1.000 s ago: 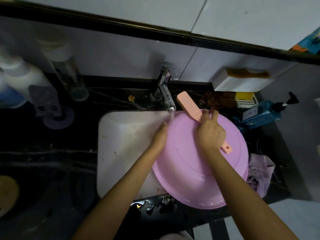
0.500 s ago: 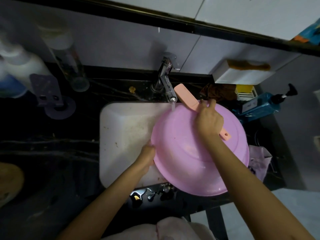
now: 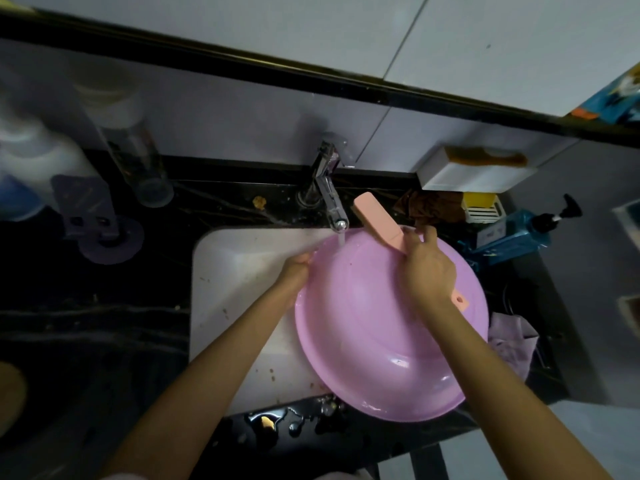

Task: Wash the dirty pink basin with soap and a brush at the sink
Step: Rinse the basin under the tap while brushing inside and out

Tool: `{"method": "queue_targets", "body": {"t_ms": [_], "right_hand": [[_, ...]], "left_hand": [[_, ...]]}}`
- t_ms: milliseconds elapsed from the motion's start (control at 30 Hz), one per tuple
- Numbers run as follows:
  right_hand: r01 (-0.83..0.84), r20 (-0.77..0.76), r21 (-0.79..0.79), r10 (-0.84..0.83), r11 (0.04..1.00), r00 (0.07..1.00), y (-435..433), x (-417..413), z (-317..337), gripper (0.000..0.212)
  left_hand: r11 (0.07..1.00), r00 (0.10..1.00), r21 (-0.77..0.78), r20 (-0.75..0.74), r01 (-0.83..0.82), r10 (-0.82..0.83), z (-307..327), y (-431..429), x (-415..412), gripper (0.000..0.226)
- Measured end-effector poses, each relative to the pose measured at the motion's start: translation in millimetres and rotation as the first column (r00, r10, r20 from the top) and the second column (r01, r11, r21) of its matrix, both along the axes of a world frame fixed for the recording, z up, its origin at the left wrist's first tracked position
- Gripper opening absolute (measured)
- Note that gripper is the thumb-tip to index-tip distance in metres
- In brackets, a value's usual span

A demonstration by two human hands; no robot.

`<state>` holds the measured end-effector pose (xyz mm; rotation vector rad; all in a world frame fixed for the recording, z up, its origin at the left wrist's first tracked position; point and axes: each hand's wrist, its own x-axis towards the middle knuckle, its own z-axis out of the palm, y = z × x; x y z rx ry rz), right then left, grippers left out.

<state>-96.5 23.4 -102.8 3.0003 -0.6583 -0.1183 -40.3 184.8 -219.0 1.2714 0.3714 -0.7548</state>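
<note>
Basin (image 3: 367, 327): pink, wet and glossy, tilted over the right half of the sink (image 3: 235, 289). Its right edge reaches out over the counter (image 3: 104, 323).
Left hand (image 3: 294, 268): at the basin's left rim, fingers curled over the edge and gripping it.
Right hand (image 3: 427, 271): above the basin's far side, fingers wrapped round the handle of the brush (image 3: 375, 221).
Brush: salmon-pink, long and flat. Its head sticks out past the far rim, just beside the tap (image 3: 327, 188). The handle end, with a hole in it, shows behind the wrist over the basin.
Tap: chrome and running. A thin stream falls onto the basin's far-left rim, near the left hand.
Sink: white and rectangular, with brown specks on its floor and near wall.
Counter: black with pale veins, with puddles (image 3: 273, 422) at the front edge below the basin.
Right of sink: a blue pump bottle (image 3: 512, 237) leaning on its side, a yellow-and-white holder (image 3: 481, 207), and a brown rag (image 3: 429, 206) behind the brush. A lilac cloth (image 3: 509, 344) lies just beside the basin's right edge.
Wall: a white box (image 3: 460, 174) carries something orange, too blurred to name.
Left of sink: a clear bottle (image 3: 138, 161), blurred, well apart from the basin.
</note>
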Motion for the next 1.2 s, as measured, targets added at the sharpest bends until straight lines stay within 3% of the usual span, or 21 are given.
{"method": "queue_targets", "body": {"t_ms": [167, 267, 400, 500, 567, 667, 700, 767, 833, 900, 967, 1033, 1100, 1200], "right_hand": [[-0.054, -0.02, -0.026, 0.053, 0.998, 0.998, 0, 6, -4, 0.049], [-0.037, -0.035, -0.043, 0.036, 0.998, 0.999, 1, 8, -6, 0.049], [-0.027, -0.032, -0.056, 0.025, 0.998, 0.999, 2, 8, -7, 0.049], [-0.032, -0.028, -0.056, 0.031, 0.998, 0.999, 2, 8, -10, 0.05], [-0.031, -0.01, -0.045, 0.031, 0.998, 0.999, 1, 7, -10, 0.05], [-0.035, -0.003, -0.039, 0.035, 0.999, 0.999, 2, 6, -10, 0.051], [-0.037, -0.003, -0.037, 0.036, 0.999, 0.999, 3, 7, -10, 0.05], [-0.029, 0.008, -0.026, 0.029, 0.999, 1.0, 4, 9, -11, 0.048], [-0.02, 0.017, -0.021, 0.02, 1.0, 1.0, 2, 7, -13, 0.047], [-0.026, 0.03, -0.021, 0.027, 0.999, 0.999, 0, 5, -14, 0.046], [-0.031, 0.039, -0.023, 0.032, 0.999, 0.999, 1, 6, -15, 0.045], [-0.032, 0.032, -0.026, 0.033, 0.999, 0.999, 3, 9, -16, 0.045], [-0.029, 0.03, -0.028, 0.03, 0.999, 0.999, 4, 9, -15, 0.045], [-0.015, 0.061, -0.013, 0.016, 1.0, 0.998, 0, 1, -14, 0.048]], "left_hand": [[1.0, 0.999, -0.022, -0.055, -0.002, 0.001, -14, -2, 6, 0.026], [0.999, 1.0, 0.043, -0.02, 0.006, -0.005, -14, -2, 6, 0.024], [0.989, 0.978, 0.148, 0.207, 0.01, -0.041, 10, 3, -3, 0.032], [0.947, 0.839, 0.277, 0.467, 0.161, -0.279, 34, -7, -16, 0.045], [0.896, 0.768, 0.399, 0.506, 0.195, -0.392, 36, -17, -15, 0.051], [0.975, 0.915, 0.137, 0.345, 0.173, -0.211, 32, -20, -4, 0.037], [0.978, 0.924, 0.134, 0.328, 0.158, -0.194, 34, -20, -5, 0.038], [0.914, 0.867, 0.368, 0.384, 0.172, -0.318, 40, -24, -15, 0.044], [0.743, 0.742, 0.664, 0.457, 0.082, -0.49, 47, -33, -27, 0.047], [0.663, 0.664, 0.749, 0.491, 0.009, -0.563, 53, -43, -25, 0.043], [0.716, 0.744, 0.688, 0.415, 0.119, -0.523, 48, -45, -2, 0.041], [0.861, 0.87, 0.45, 0.295, 0.237, -0.394, 38, -37, 17, 0.045], [0.925, 0.941, 0.336, 0.22, 0.175, -0.258, 36, -27, 6, 0.043], [0.937, 0.971, 0.347, 0.204, 0.048, -0.125, 33, -19, -38, 0.043]]}}
